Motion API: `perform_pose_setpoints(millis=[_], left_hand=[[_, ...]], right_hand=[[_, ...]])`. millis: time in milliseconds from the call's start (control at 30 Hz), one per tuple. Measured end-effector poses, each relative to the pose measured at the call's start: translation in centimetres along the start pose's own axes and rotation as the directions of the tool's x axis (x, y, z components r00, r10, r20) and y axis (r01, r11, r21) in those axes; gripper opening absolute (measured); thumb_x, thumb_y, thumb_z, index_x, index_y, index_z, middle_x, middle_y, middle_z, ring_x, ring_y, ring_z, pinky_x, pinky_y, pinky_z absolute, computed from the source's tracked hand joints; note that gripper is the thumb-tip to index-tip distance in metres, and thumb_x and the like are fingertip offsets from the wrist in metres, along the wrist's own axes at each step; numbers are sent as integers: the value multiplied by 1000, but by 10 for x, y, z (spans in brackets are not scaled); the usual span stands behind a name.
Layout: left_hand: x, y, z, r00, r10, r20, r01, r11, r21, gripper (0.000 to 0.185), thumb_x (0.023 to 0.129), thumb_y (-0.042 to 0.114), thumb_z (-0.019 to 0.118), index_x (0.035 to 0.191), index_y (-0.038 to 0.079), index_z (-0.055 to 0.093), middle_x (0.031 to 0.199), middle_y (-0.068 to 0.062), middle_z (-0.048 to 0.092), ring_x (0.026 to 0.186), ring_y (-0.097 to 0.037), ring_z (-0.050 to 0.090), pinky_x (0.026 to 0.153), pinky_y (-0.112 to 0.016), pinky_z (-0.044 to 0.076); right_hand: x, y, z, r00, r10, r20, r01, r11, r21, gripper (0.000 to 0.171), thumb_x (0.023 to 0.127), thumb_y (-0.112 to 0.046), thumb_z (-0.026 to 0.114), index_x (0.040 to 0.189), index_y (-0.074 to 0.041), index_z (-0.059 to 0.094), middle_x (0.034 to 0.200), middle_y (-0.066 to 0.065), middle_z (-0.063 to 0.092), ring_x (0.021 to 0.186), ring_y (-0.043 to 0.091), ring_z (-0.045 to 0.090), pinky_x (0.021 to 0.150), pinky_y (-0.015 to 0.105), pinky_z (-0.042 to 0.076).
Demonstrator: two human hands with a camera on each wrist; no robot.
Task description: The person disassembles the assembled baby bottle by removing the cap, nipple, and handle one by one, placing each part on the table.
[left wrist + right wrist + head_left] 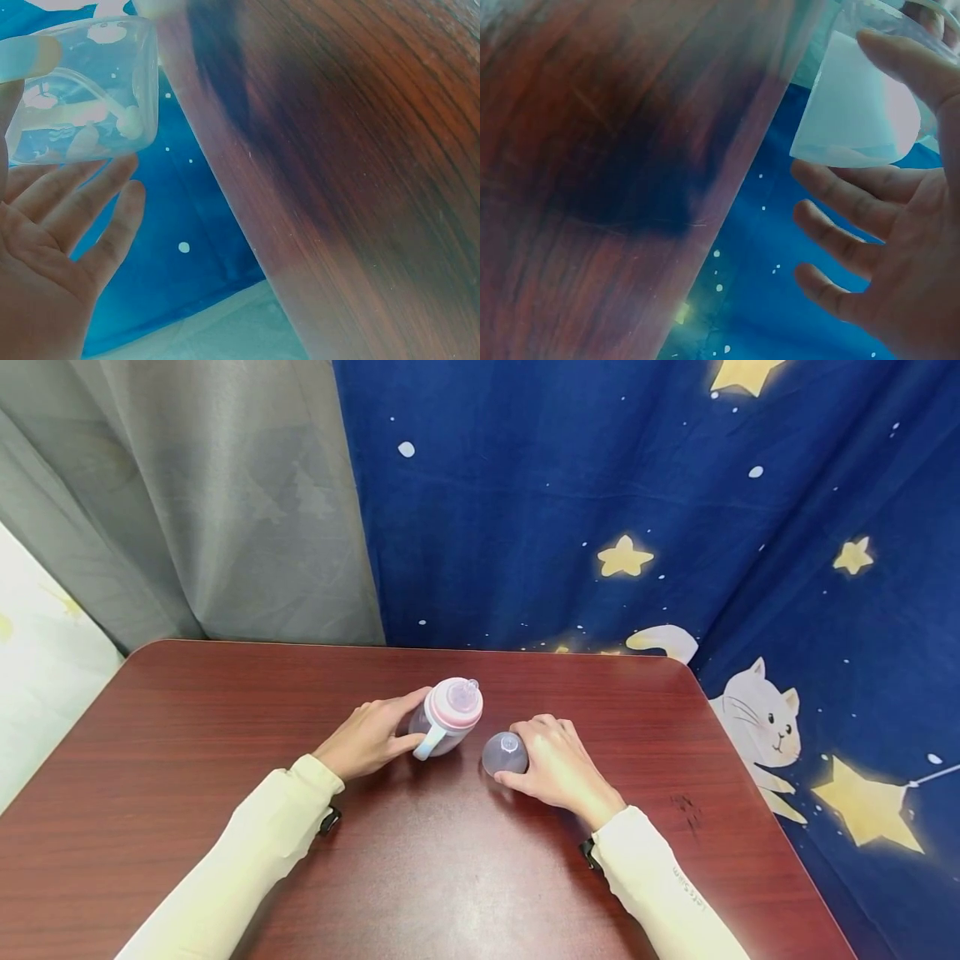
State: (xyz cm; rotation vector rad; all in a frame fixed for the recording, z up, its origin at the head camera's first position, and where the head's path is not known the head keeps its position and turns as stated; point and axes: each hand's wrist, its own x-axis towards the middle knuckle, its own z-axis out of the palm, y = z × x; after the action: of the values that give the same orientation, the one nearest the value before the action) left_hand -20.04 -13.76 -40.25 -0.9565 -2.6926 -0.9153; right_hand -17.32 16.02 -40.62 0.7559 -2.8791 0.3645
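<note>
Table carrying a baby bottle near the middle. Left hand curling fingers around its clear body. Probably feeling light, hard, a bit slippery. Right hand cupping the small clear cap just beside.

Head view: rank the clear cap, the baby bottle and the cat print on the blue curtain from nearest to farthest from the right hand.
1. Clear cap: against the right hand, on its left side.
2. Baby bottle: further left, gripped by the left hand.
3. Cat print: off the table to the right, on the blue curtain.
</note>
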Motion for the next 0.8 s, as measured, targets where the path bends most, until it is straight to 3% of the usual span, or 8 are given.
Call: perform_pose_setpoints(millis=[300,800], left_hand=[[1,-1,0,1000,-5,1,5,1000,0,65,87,26,75,145,15,49,126,-5,66,103,-19,66,87,-46,52],[1,1,-3,1000,-1,-11,1,1000,9,66,86,24,75,145,14,49,126,-7,66,102,-20,67,85,-47,52]], right_hand=[[0,-2,4,998,20,65,-21,1000,3,55,71,-50,82,109,-13,67,99,1,67,107,23,53,92,43,37],[-2,1,12,995,17,99,-14,1000,-27,56,73,-52,80,109,-12,68,100,1,68,103,21,55,89,41,38]])
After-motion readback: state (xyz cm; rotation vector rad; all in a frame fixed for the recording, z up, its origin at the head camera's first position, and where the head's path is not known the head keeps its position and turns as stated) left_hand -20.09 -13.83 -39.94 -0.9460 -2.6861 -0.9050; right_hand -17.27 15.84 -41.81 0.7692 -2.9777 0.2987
